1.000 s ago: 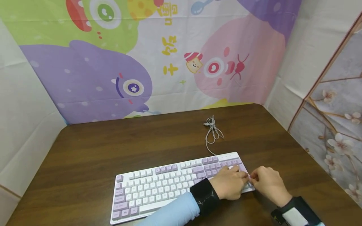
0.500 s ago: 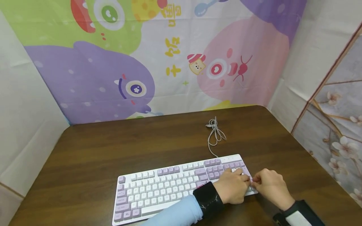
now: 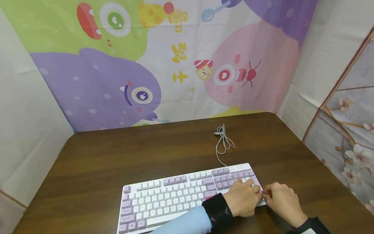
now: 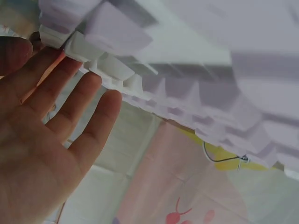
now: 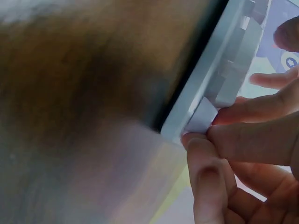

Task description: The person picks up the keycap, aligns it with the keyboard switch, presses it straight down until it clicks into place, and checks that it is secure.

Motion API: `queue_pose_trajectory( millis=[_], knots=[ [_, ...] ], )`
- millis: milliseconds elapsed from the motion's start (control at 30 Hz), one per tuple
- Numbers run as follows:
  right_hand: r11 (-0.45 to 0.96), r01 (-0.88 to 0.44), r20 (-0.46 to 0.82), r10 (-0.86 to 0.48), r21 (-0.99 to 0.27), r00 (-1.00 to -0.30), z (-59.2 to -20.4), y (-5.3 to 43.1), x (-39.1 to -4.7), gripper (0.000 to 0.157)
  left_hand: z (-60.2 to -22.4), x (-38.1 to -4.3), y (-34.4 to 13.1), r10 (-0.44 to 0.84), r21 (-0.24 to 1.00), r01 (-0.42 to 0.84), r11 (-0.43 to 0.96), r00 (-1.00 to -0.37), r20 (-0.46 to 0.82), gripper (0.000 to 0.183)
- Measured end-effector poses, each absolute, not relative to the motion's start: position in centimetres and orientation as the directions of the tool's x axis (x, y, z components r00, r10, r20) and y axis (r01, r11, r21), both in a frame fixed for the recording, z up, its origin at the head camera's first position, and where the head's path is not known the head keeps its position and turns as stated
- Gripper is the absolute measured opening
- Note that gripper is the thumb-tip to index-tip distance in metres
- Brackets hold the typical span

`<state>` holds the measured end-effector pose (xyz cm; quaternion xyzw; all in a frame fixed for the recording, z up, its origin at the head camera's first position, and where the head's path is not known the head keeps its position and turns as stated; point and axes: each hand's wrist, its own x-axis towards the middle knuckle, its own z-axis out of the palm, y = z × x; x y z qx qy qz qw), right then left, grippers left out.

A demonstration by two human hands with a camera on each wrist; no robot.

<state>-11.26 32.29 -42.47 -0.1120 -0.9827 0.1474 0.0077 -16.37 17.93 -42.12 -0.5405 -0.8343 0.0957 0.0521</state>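
Note:
A white and lilac keyboard (image 3: 163,195) lies on the brown table. My left hand (image 3: 243,197) rests over the number keys at its right end, fingertips on the keys. In the left wrist view the left hand (image 4: 51,144) has its fingers nearly straight, tips against white keycaps (image 4: 107,67). At the keyboard's right edge, my right hand (image 3: 283,202) pinches a pale keycap, its fingertips close beside the left fingers. The right wrist view shows that keycap (image 5: 203,115) in the edge row, with the right hand's fingers (image 5: 252,140) bent at it.
A coiled grey cable (image 3: 223,139) runs from the keyboard's back edge. Behind the brown table (image 3: 96,162) hangs a cartoon-printed cloth (image 3: 181,94). White cloth covers the left side, and a flower-printed panel (image 3: 350,130) stands at right.
The scene has shifted slightly down and to the right in the head view. Both hands stay at the keyboard's right end, with nearly the same hold.

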Motion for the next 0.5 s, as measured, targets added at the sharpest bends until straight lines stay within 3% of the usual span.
queue_pose_trajectory(
  millis=[500],
  knots=[
    [0.924,0.259,-0.028,0.262,-0.282,-0.965,-43.3,33.0,-11.8,0.013,-43.4,-16.5,19.1,0.887,-0.193,0.874,0.446,-0.46,-0.037,0.039]
  ],
)
